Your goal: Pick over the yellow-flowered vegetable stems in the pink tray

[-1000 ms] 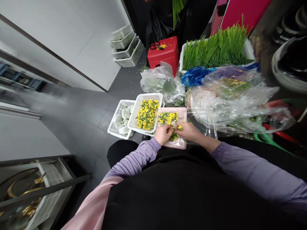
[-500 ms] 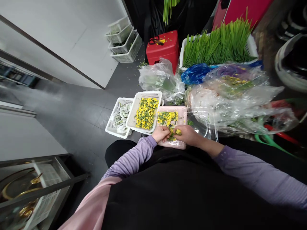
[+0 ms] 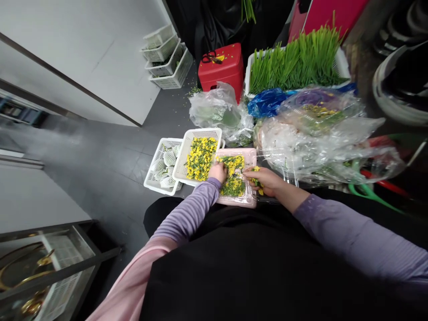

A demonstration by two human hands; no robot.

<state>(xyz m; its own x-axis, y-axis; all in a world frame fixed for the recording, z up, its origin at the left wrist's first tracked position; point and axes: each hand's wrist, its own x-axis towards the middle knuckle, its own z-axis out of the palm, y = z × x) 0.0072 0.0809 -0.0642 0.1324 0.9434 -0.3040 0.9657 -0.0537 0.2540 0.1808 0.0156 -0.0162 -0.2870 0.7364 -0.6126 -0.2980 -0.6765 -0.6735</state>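
Observation:
Small yellow flowers with green stems lie in two patches in a transparent plastic box [image 3: 248, 196] on a pink tray [image 3: 251, 154]. My left hand [image 3: 218, 171] is at the box's left side, its fingers closed down at the upper patch of flowers [image 3: 234, 164]; what they pinch is hidden. Just right of the box, my right hand [image 3: 267, 180] is closed around a small bunch of yellow flowers [image 3: 257, 182], with thumb and forefinger together over the box's edge. Left of the tray, a white basket [image 3: 180, 167] holds many more such flowers.
A white basket [image 3: 149, 176] of net-wrapped produce sits farther left. Beyond are plastic bags [image 3: 214, 107], a red stool [image 3: 220, 71] with scissors [image 3: 211, 57], and a crate of green stalks [image 3: 294, 67]. Another person in black [image 3: 227, 22] is behind the stool. Stacked baskets [image 3: 170, 80] stand by the wall.
My hands, together over the box before, have moved apart. The left went up and left to the upper flowers; the right drew right with its bunch. The lower patch now shows.

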